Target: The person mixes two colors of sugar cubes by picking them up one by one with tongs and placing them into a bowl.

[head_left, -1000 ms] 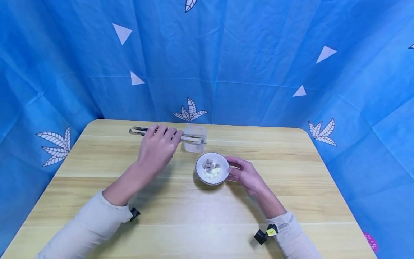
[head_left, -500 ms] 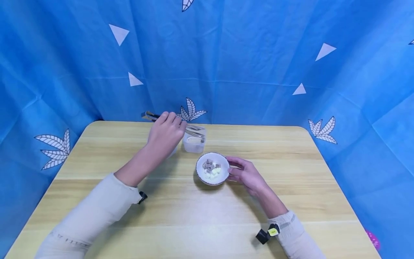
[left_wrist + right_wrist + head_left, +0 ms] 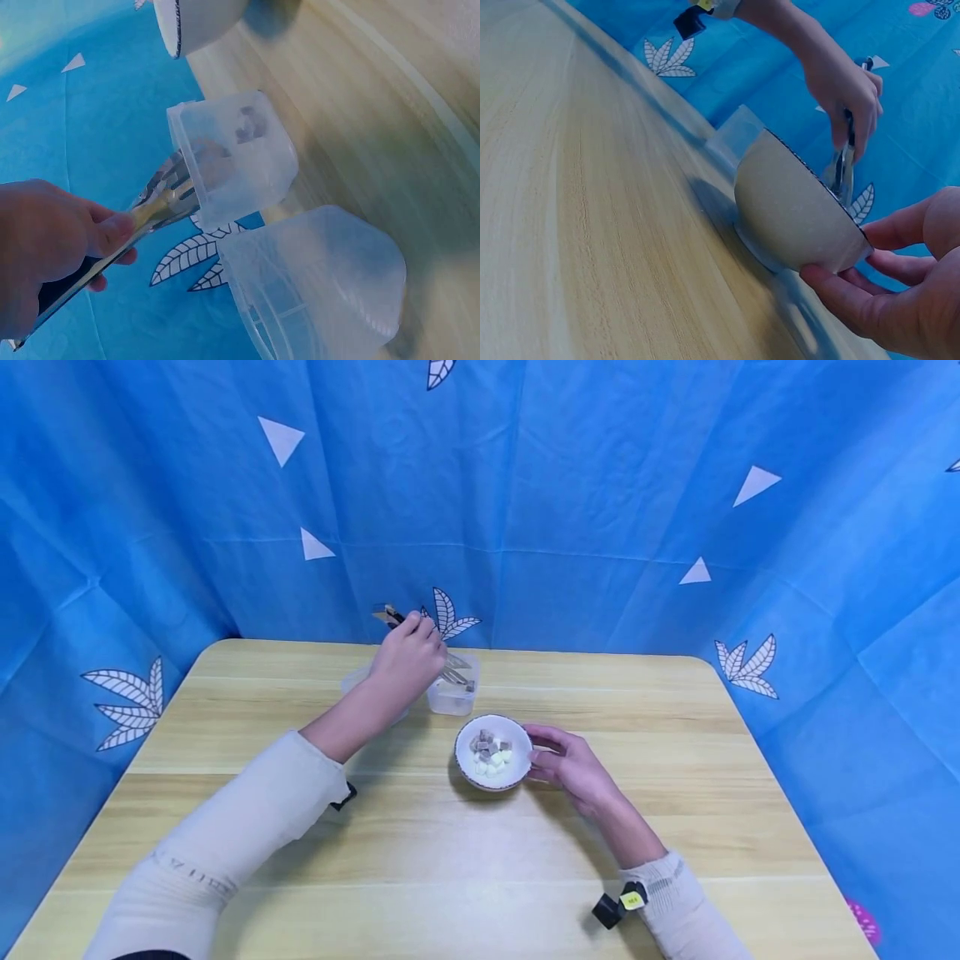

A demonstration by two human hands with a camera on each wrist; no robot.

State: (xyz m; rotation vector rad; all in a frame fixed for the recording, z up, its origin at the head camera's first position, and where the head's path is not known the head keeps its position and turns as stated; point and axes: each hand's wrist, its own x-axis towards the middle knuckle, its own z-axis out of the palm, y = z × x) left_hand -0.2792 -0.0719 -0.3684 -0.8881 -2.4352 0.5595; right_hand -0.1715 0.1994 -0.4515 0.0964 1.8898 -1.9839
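Note:
My left hand [image 3: 414, 653] grips a pair of metal tongs [image 3: 161, 196]. Their slotted, fork-like ends reach down into a small clear plastic container [image 3: 451, 700] at the back of the table. A dark cube [image 3: 250, 124] shows through that container's wall, beyond the tong tips. At mid-table stands a white bowl [image 3: 465, 763] with a dark patterned rim, holding several grey-brown cubes [image 3: 486, 744] and pale pieces [image 3: 491, 766]. My right hand [image 3: 573, 770] holds the bowl's right side, its thumb low on the outer wall and its fingers up by the rim.
A second clear container [image 3: 330, 281] stands left of the first, partly hidden behind my left hand in the head view. The wooden table [image 3: 480, 877] ends at a blue patterned curtain [image 3: 585, 510] behind and at the sides.
My left hand has moved right and tilted the tongs more steeply, handle end up and tips down into the container. The second container has come into view. My right hand stays on the bowl.

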